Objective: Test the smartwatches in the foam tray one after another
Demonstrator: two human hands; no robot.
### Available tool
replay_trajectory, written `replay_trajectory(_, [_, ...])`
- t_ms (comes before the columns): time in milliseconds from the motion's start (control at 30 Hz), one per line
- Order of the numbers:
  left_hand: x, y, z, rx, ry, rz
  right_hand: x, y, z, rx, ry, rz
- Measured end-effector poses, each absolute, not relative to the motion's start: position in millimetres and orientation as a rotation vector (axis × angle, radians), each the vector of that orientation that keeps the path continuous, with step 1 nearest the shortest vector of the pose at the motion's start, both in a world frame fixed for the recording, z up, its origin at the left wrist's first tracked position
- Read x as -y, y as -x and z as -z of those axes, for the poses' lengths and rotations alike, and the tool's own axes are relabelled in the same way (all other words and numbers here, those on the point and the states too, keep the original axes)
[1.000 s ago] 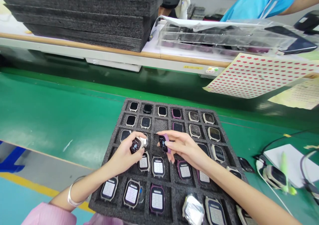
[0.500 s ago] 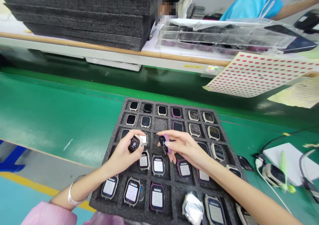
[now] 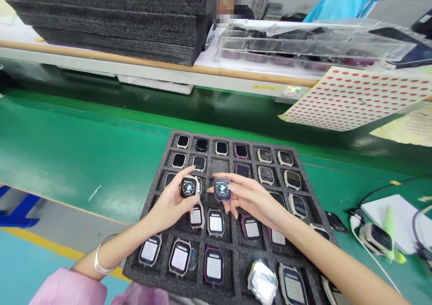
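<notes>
A dark foam tray (image 3: 162, 182) with many square pockets lies on the green belt in front of me, holding several smartwatch bodies. My left hand (image 3: 168, 205) is closed around a pale-cased watch (image 3: 189, 187) with a lit round dial. My right hand (image 3: 251, 198) pinches a purple-cased watch (image 3: 222, 189), its lit dial also facing up. Both watches hover side by side above the tray's middle rows. Watches in the near rows, such as one (image 3: 215, 223), show white screens; those in the far rows, such as one (image 3: 182, 141), are dark.
A stack of black foam sheets (image 3: 111, 17) and clear plastic trays (image 3: 303, 44) sit on the far bench. A red-dotted sticker sheet (image 3: 354, 98) hangs at right. A corded watch (image 3: 376, 238) and white paper (image 3: 396, 219) lie at right. Another person in blue (image 3: 340, 1) stands beyond.
Both hands have turned their watches so the lit round dials face up, and have drawn them slightly closer together and farther up the tray.
</notes>
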State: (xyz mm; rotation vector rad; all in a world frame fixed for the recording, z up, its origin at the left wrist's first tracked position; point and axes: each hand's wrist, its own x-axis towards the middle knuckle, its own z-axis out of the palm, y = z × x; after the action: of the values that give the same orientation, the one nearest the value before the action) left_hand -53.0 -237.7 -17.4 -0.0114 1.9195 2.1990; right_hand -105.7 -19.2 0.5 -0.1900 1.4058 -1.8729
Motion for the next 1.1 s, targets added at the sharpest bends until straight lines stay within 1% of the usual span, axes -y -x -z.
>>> replay_trajectory(133, [239.0, 56.0, 23.1, -1.613, -0.020, -2.356, 20.6, 104.3, 2.5, -1.448, 0.169, 1.867])
replay_trajectory(267, [241.5, 56.5, 30.1, -1.467, -0.017, -2.385, 21.7, 102.9, 4.9, -1.577, 0.167, 1.861])
replay_trajectory(700, [240.3, 55.8, 30.9, -1.548, -0.061, -2.319, 22.0, 100.4, 5.2, -1.782, 0.262, 1.836])
replay_trajectory(933, [241.0, 55.0, 33.1, -1.587, -0.133, -2.285, 25.1, 97.2, 2.9, -1.929, 0.271, 1.750])
replay_trajectory(1100, [242.7, 54.4, 34.4, -1.593, -0.166, -2.313, 23.9, 96.3, 6.2, -1.895, 0.416, 1.682])
